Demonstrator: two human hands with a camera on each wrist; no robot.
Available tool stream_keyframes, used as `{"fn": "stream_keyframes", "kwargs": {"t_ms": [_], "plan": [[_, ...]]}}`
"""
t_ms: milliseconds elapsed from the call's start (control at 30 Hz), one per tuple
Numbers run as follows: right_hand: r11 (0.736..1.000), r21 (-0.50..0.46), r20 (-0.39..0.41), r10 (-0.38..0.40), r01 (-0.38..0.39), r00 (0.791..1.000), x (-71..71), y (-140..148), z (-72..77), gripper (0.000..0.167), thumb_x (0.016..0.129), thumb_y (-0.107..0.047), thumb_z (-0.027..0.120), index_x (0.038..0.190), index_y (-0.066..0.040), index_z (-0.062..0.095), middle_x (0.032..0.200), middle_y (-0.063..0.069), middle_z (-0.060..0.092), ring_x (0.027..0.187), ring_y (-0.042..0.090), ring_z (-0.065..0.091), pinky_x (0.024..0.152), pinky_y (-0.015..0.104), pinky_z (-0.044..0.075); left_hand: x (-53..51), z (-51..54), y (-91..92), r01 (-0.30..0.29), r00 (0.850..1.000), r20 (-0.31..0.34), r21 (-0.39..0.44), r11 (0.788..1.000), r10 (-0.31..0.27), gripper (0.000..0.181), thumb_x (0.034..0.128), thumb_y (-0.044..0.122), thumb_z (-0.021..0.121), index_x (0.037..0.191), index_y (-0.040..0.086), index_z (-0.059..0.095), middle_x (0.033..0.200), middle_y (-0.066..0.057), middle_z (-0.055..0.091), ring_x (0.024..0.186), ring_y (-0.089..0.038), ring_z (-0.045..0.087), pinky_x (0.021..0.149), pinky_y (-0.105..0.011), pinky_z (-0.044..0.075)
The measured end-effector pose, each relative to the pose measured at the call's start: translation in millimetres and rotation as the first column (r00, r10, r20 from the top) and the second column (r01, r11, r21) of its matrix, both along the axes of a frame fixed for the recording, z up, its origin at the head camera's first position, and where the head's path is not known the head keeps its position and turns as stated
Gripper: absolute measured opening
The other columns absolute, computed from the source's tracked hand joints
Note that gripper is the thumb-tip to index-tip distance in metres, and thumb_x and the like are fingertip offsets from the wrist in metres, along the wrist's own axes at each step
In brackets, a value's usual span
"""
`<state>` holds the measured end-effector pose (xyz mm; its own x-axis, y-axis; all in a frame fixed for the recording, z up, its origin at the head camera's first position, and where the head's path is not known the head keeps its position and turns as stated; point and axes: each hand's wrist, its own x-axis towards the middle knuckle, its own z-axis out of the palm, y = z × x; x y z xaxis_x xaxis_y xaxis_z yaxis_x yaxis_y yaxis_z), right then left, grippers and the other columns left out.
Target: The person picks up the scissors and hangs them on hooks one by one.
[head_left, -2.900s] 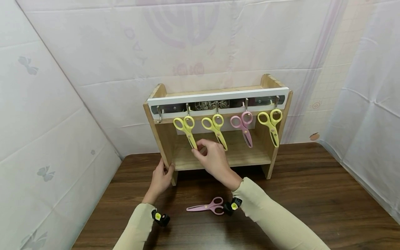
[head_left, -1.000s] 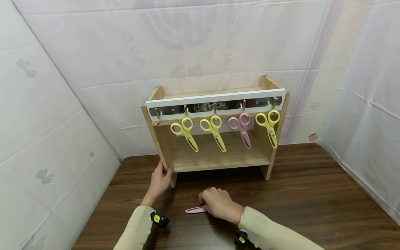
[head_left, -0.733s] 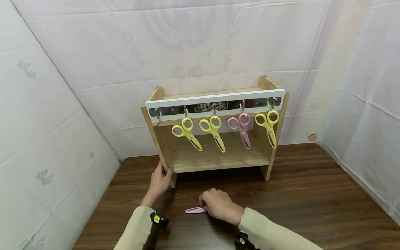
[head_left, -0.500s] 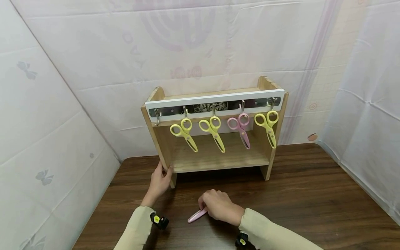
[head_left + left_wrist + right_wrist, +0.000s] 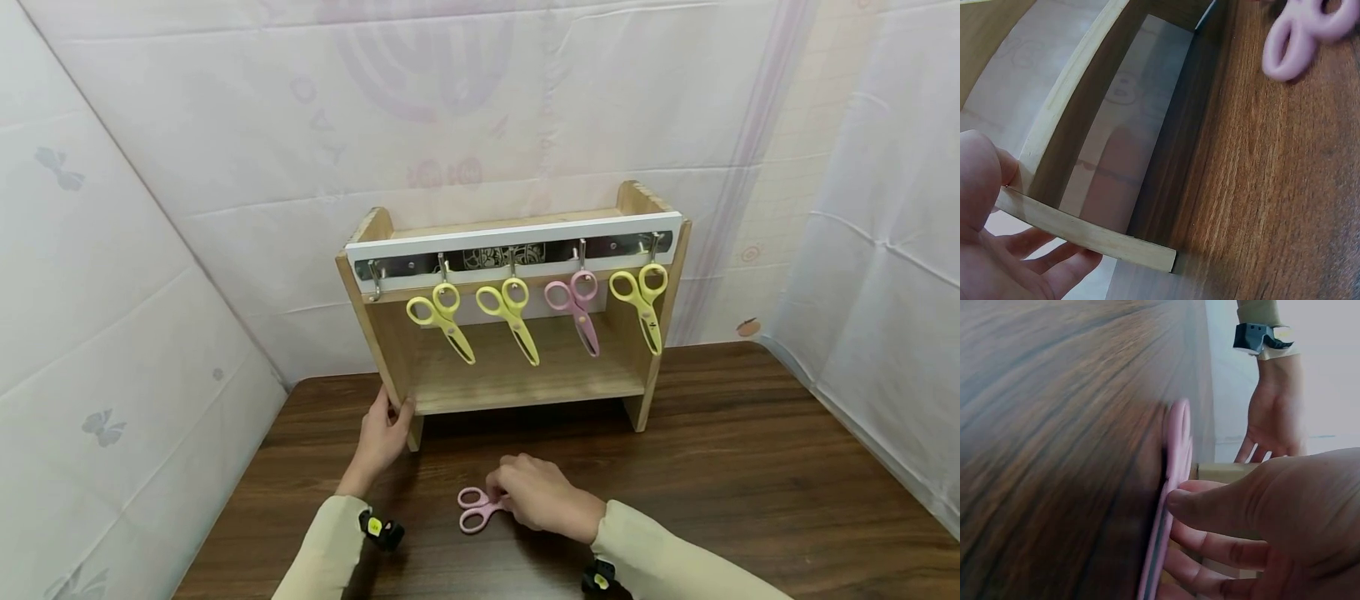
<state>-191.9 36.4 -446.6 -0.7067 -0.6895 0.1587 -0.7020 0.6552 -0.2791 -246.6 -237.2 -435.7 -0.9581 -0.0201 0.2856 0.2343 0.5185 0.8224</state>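
Observation:
On the table, pink scissors (image 5: pixel 480 515) lie under my right hand (image 5: pixel 546 496), their handle loops pointing left. The right wrist view has my thumb and fingers pinching these scissors (image 5: pixel 1175 450) around the middle; the head view hides their blades. My left hand (image 5: pixel 381 433) grips the lower left side panel of a small wooden shelf (image 5: pixel 525 379), thumb in front. In the left wrist view its fingers (image 5: pixel 1069 269) reach around the panel's other side. From the shelf's hook rail (image 5: pixel 412 265) hang yellow scissors (image 5: pixel 442 317), more yellow scissors (image 5: pixel 510 315), pink scissors (image 5: pixel 576 308) and yellow scissors (image 5: pixel 643 304).
The leftmost hook (image 5: pixel 375 283) on the rail holds nothing. The shelf stands at the back of the dark wooden table (image 5: pixel 735 467). Pale printed cloth (image 5: pixel 247 125) covers the walls behind and on both sides.
My right hand has dropped from the hanging yellow scissors to the pink scissors on the table. Those scissors have turned, handles now pointing left instead of blades. My left hand stays on the shelf.

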Motion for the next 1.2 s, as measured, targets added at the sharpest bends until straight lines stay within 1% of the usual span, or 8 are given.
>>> {"fn": "stream_keyframes", "kwargs": {"t_ms": [233,500,733,900,1033,1200], "plan": [[1.0,-0.006,0.028,-0.003,0.003,1.0,-3.5,7.5,-4.5,0.019,0.089,-0.012,0.08,0.084,-0.026,0.069,0.082,-0.013,0.057,0.072,0.004,0.052,0.052,0.025,0.042,-0.6,0.6,-0.7,0.004,1.0,-0.005,-0.009,1.0,-0.004,0.05,0.1094,0.02,0.05,0.155,0.003,0.036,0.139,-0.034,0.053,0.124,-0.048,0.058,0.086,-0.055,0.059],[0.999,0.011,0.046,0.044,-0.045,0.998,-5.3,16.4,1.2,0.016,0.088,-0.012,0.081,0.089,-0.024,0.072,0.083,-0.01,0.06,0.073,0.004,0.054,0.056,0.025,0.045,-1.6,-1.2,-0.2,0.007,1.0,0.006,-0.003,1.0,-0.007,0.05,0.1093,0.019,0.05,0.155,0.004,0.037,0.14,-0.033,0.053,0.124,-0.047,0.058,0.088,-0.055,0.059],[0.998,0.045,0.063,0.03,-0.033,0.998,-5.4,31.2,6.0,0.023,0.084,-0.004,0.083,0.087,-0.023,0.071,0.081,-0.01,0.058,0.072,0.005,0.052,0.056,0.025,0.045,-2.3,-0.5,0.0,0.002,1.0,0.009,-0.003,1.0,-0.001,0.05,0.1092,0.018,0.051,0.155,0.003,0.037,0.14,-0.034,0.052,0.125,-0.048,0.058,0.089,-0.055,0.058],[0.999,0.044,0.069,0.019,-0.022,0.997,-5.8,36.6,3.3,0.025,0.083,-0.001,0.082,0.087,-0.022,0.07,0.08,-0.01,0.056,0.07,0.005,0.05,0.056,0.025,0.044,-2.0,0.9,0.5,-0.009,1.0,0.011,-0.007,1.0,0.009,0.049,0.1089,0.018,0.051,0.154,0.002,0.037,0.139,-0.033,0.053,0.124,-0.047,0.058,0.089,-0.055,0.058],[0.999,0.04,0.067,0.023,-0.025,0.998,-7.2,37.7,1.2,0.025,0.083,-0.001,0.081,0.087,-0.023,0.07,0.08,-0.01,0.056,0.071,0.005,0.05,0.056,0.025,0.044,-1.5,1.1,0.8,-0.008,1.0,0.019,-0.004,1.0,0.008,0.05,0.1091,0.018,0.05,0.154,0.002,0.037,0.14,-0.033,0.053,0.125,-0.047,0.058,0.09,-0.055,0.058],[0.999,0.019,0.068,0.032,-0.033,0.997,-8.9,39.9,-0.5,0.022,0.085,-0.002,0.08,0.084,-0.022,0.069,0.081,-0.01,0.058,0.071,0.005,0.052,0.055,0.025,0.045,-0.3,1.0,0.3,-0.005,1.0,0.025,0.006,1.0,0.005,0.05,0.1094,0.019,0.05,0.155,0.002,0.036,0.141,-0.033,0.051,0.127,-0.048,0.056,0.092,-0.056,0.057]]}}
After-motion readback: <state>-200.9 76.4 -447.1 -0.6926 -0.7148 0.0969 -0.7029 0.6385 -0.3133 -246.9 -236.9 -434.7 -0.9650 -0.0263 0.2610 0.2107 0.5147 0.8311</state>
